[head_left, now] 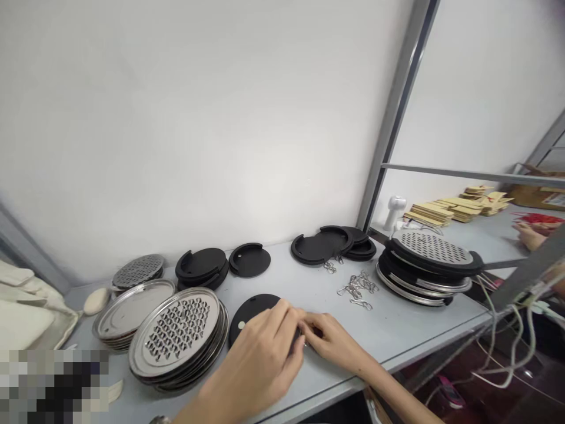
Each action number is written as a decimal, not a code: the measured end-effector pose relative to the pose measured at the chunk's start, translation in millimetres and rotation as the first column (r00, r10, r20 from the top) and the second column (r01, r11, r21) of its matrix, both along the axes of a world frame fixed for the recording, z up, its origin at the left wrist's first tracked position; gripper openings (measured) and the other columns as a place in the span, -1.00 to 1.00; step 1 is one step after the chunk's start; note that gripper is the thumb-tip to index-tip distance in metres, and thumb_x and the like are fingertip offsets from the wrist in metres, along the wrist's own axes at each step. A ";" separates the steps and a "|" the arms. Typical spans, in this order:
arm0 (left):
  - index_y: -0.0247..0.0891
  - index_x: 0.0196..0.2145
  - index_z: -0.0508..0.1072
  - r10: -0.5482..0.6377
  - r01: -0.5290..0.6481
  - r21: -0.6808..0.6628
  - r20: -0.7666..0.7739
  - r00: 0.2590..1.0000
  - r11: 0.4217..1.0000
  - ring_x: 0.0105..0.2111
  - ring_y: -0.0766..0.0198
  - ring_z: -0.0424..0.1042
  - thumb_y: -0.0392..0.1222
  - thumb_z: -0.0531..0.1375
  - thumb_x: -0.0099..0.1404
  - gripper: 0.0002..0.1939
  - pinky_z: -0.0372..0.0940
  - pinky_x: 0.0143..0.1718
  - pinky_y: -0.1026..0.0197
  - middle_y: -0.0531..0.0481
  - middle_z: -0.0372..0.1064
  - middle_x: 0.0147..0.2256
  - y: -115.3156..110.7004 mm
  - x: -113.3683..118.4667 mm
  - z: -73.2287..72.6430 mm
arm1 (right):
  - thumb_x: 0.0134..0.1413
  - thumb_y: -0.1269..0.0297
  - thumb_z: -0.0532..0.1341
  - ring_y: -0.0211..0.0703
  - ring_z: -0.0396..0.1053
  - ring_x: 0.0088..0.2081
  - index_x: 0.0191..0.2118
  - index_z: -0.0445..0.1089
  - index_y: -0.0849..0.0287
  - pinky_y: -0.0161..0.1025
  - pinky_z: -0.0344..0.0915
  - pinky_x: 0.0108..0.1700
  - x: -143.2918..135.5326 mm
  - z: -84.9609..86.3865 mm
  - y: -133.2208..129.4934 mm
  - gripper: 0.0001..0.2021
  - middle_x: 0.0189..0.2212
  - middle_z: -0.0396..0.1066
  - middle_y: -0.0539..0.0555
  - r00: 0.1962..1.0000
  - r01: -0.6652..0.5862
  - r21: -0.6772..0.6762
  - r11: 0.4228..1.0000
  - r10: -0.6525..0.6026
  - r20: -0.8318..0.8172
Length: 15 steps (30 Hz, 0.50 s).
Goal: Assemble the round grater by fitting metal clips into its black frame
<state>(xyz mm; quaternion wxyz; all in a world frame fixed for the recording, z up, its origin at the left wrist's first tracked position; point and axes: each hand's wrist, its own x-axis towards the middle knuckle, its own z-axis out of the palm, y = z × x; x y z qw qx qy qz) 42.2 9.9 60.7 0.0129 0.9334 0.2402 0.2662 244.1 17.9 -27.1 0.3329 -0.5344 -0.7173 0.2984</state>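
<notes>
Near the front of the shelf, my left hand (269,347) is closed over the right side of a round black disc (249,309) that has a small pale dot on it. Touching its fingertips is my right hand (329,337), with thumb and finger pinched at the disc's edge. Whatever sits in that pinch is mostly hidden, with only a small metallic glint below it. Just left of the disc stands a stack of round metal graters (176,333). Loose metal wire clips (358,287) lie in a pile beyond my right hand.
Black round holders (203,265) and more black rims (320,244) line the wall. Plain metal discs (135,309) are stacked at left. A grater-and-holder stack (428,265) stands right, near the metal post (397,118). Behind it are wooden pieces (459,206) and another person's hand (529,235).
</notes>
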 end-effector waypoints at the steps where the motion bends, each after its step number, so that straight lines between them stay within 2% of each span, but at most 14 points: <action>1: -0.28 -0.11 0.32 0.010 -0.012 -0.037 -0.064 0.998 0.999 -0.28 0.23 0.37 -0.26 0.13 0.33 -0.83 0.36 -0.28 0.16 -0.05 0.31 -0.20 12.8 3.6 -3.2 | 0.27 0.19 -0.04 -0.33 0.00 -0.56 -0.54 0.02 0.15 -0.35 -0.08 -0.49 0.2 0.1 0.0 -0.66 -0.63 0.01 -0.13 1.000 -0.008 0.007 1.000 0.007 0.012; 4: -0.25 -0.17 0.28 0.078 -0.106 -0.099 -0.250 0.965 0.989 -0.25 0.16 0.34 -0.27 0.15 0.30 -0.86 0.32 -0.28 0.14 -0.05 0.26 -0.20 38.9 8.0 -16.8 | 0.30 0.17 -0.07 -0.33 0.00 -0.56 -0.54 0.00 0.15 -0.36 -0.08 -0.49 1.5 0.7 0.5 -0.64 -0.63 0.00 -0.13 0.998 -0.028 0.018 0.999 0.026 0.062; 6: -0.23 -0.17 0.27 0.092 -0.124 -0.092 -0.294 0.951 0.988 -0.21 0.14 0.33 -0.26 0.14 0.33 -0.88 0.29 -0.25 0.13 -0.04 0.25 -0.19 45.7 7.0 -26.0 | 0.31 0.17 -0.07 -0.33 0.00 -0.56 -0.54 0.00 0.15 -0.36 -0.08 -0.50 2.3 0.5 1.0 -0.64 -0.63 0.00 -0.13 0.997 -0.032 0.019 0.999 0.030 0.072; 12: -0.22 -0.22 0.26 0.013 -0.053 -0.168 -0.230 0.973 0.984 -0.21 0.19 0.30 -0.30 0.09 0.38 -0.97 0.24 -0.18 0.16 0.03 0.26 -0.23 47.9 7.6 -44.2 | 0.31 0.19 -0.07 -0.33 -0.05 -0.56 -0.54 -0.05 0.14 -0.35 -0.12 -0.51 1.3 -4.6 1.0 -0.64 -0.63 -0.06 -0.14 0.997 -0.008 0.023 1.000 0.007 0.082; 15: -0.24 -0.24 0.24 0.038 -0.074 -0.190 -0.190 0.981 0.979 -0.22 0.18 0.30 -0.30 0.05 0.40 -0.98 0.24 -0.21 0.17 0.00 0.25 -0.23 48.8 13.8 -50.4 | 0.30 0.21 -0.07 -0.33 -0.05 -0.56 -0.54 -0.05 0.14 -0.34 -0.11 -0.51 2.6 -4.3 4.2 -0.65 -0.64 -0.05 -0.14 0.994 0.033 0.032 0.999 -0.036 0.100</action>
